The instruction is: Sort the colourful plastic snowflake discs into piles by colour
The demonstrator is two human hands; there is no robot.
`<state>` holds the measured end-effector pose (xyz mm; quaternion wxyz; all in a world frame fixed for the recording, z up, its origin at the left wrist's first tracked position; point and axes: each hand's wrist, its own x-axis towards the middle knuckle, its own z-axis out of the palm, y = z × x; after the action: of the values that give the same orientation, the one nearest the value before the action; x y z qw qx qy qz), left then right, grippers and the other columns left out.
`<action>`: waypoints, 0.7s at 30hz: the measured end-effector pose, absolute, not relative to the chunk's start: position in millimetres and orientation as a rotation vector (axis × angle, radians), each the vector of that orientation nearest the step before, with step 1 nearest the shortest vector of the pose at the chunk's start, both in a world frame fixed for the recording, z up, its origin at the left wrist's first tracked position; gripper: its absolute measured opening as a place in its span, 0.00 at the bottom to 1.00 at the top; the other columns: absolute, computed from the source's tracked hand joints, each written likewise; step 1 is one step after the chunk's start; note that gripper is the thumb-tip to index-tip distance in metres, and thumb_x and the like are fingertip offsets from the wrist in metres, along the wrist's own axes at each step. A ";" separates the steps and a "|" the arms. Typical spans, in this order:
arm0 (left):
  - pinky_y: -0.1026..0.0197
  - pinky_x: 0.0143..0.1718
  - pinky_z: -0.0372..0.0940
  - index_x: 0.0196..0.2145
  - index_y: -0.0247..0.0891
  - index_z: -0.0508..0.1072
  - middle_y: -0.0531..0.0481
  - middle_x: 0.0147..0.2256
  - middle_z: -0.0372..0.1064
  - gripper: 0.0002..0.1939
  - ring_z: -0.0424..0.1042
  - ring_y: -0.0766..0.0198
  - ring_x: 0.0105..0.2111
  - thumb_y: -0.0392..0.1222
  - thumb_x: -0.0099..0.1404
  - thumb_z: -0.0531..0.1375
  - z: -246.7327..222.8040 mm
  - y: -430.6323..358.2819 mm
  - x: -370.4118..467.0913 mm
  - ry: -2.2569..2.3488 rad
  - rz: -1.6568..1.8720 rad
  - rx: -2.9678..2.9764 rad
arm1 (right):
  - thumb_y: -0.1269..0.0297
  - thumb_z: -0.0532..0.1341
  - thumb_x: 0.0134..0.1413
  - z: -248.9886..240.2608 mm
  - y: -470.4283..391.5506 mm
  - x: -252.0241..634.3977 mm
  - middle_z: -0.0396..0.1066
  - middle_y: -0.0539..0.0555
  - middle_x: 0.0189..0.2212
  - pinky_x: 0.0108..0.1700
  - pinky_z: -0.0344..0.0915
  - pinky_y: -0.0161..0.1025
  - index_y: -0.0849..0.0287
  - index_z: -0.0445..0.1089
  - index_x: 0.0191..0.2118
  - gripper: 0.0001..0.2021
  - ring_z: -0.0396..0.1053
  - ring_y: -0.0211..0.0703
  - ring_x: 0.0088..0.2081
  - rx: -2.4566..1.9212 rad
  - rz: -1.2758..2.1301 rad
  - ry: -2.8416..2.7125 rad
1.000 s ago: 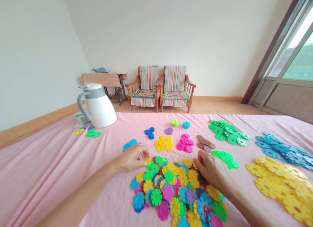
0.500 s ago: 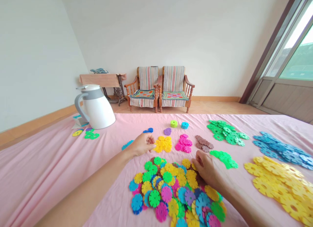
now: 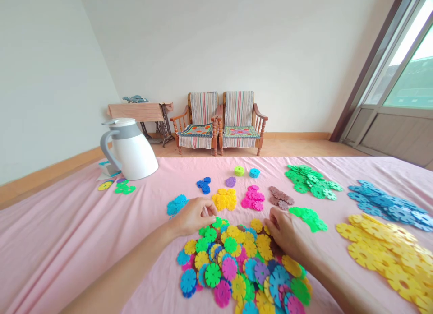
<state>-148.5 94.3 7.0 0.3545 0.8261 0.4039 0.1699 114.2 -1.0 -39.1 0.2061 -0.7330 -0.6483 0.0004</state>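
Note:
My left hand [image 3: 196, 216] hovers at the far left edge of a mixed heap of flower-shaped plastic discs [image 3: 230, 269]. Its fingers are loosely curled, thumb a little apart, and no disc shows between them. My right hand [image 3: 286, 229] rests at the heap's far right edge, its fingers bent inward by some yellow discs [image 3: 264, 246]; what they grip, if anything, is hidden. Beyond the heap lie small single-colour groups: light blue discs [image 3: 177, 205], dark blue discs [image 3: 204, 186], yellow discs [image 3: 224, 200], pink discs [image 3: 253, 199] and brown discs [image 3: 280, 197].
Larger piles of green discs [image 3: 311, 182], blue discs [image 3: 389, 203] and yellow discs [image 3: 389, 255] spread over the right side of the pink cloth [image 3: 142, 242]. Bright green pieces [image 3: 308, 218] lie beside my right hand. A white jug [image 3: 135, 154] stands at the back left.
My left hand has moved back toward me from the small yellow group to the mixed heap, uncovering dark and light blue discs. My right hand stays nearly in place.

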 end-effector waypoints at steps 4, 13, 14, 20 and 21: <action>0.68 0.25 0.57 0.31 0.35 0.74 0.52 0.29 0.70 0.08 0.65 0.69 0.23 0.35 0.52 0.57 10.0 82.8 -152.8 1.069 0.446 2.260 | 0.63 0.53 0.54 -39.6 -0.7 114.7 0.65 0.50 0.20 0.26 0.45 0.33 0.57 0.59 0.22 0.11 0.64 0.39 0.24 -2.061 -0.013 -1.829; 0.68 0.23 0.55 0.28 0.36 0.72 0.53 0.25 0.67 0.06 0.62 0.69 0.21 0.37 0.54 0.56 9.9 70.3 -167.0 1.170 0.467 2.225 | 0.62 0.54 0.53 -43.8 1.0 116.4 0.65 0.49 0.20 0.27 0.47 0.33 0.57 0.59 0.22 0.11 0.63 0.38 0.24 -2.045 0.000 -1.806; 0.68 0.22 0.56 0.28 0.36 0.72 0.54 0.24 0.67 0.06 0.63 0.69 0.21 0.38 0.54 0.56 7.4 70.1 -167.8 1.173 0.467 2.209 | 0.62 0.54 0.53 -42.5 0.8 115.9 0.65 0.49 0.19 0.26 0.47 0.33 0.57 0.59 0.22 0.11 0.63 0.38 0.24 -2.040 0.026 -1.791; 0.67 0.22 0.56 0.28 0.36 0.71 0.55 0.20 0.65 0.06 0.65 0.67 0.20 0.38 0.55 0.56 -2.6 71.3 -167.8 1.189 0.492 2.136 | 0.64 0.55 0.51 -30.7 -2.1 106.3 0.69 0.50 0.29 0.33 0.57 0.36 0.55 0.69 0.31 0.06 0.67 0.41 0.31 -1.761 0.181 -1.834; 0.67 0.22 0.56 0.28 0.36 0.71 0.56 0.20 0.65 0.05 0.65 0.67 0.20 0.38 0.55 0.56 -3.3 71.7 -168.0 1.194 0.498 2.134 | 0.64 0.55 0.51 -29.9 -2.7 104.6 0.69 0.51 0.31 0.36 0.58 0.37 0.54 0.70 0.35 0.07 0.67 0.42 0.33 -1.713 0.179 -1.849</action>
<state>-168.0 71.7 -3.3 0.3177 0.8108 0.4536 0.1893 104.6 -2.7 -29.9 0.3025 -0.6460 -0.6976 0.0677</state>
